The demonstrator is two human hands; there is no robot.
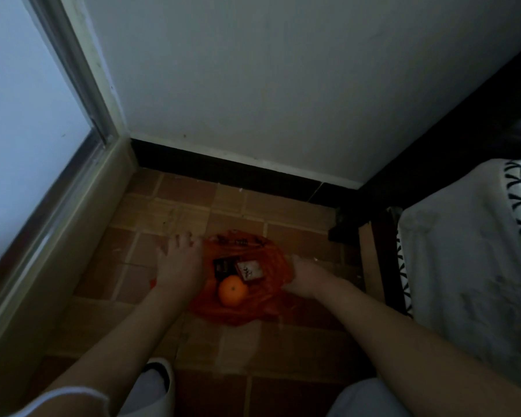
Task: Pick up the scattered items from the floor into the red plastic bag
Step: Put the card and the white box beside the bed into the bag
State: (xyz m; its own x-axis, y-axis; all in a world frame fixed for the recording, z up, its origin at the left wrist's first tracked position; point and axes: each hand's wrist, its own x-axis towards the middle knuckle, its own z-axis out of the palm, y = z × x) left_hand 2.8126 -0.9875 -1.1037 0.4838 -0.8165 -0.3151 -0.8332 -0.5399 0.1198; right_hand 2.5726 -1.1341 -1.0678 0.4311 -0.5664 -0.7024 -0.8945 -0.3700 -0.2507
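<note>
The red plastic bag (247, 284) lay spread on the brown tiled floor (175, 212) in the corner of the room, just below the centre of the head view, and both bare hands were down at its edges. The left hand (181, 266) lay at the bag's nine o'clock side with its fingers straight and splayed, flat over the plastic rim and the tile beside it, holding nothing. This looked like a way to pin that edge down and keep the mouth wide. The right hand (306, 276) sat at the bag's three o'clock edge with its fingers curled into the red film, apparently gripping a fold of it, though the dim light made the grip hard to confirm. Held from both sides like this, the bag seemed to serve as an open tray for its load. Three items showed on the plastic: one orange (232, 290) at six o'clock, one dark packet (223, 267) at ten o'clock of the orange, and one small red-and-white box (251, 271) at one o'clock, touching the packet. No other loose item was visible on the surrounding tiles, so the gathering looked close to done. One white slipper (160, 383) showed at seven o'clock, and a grey-white blanket (463, 266) hung at three o'clock.
</note>
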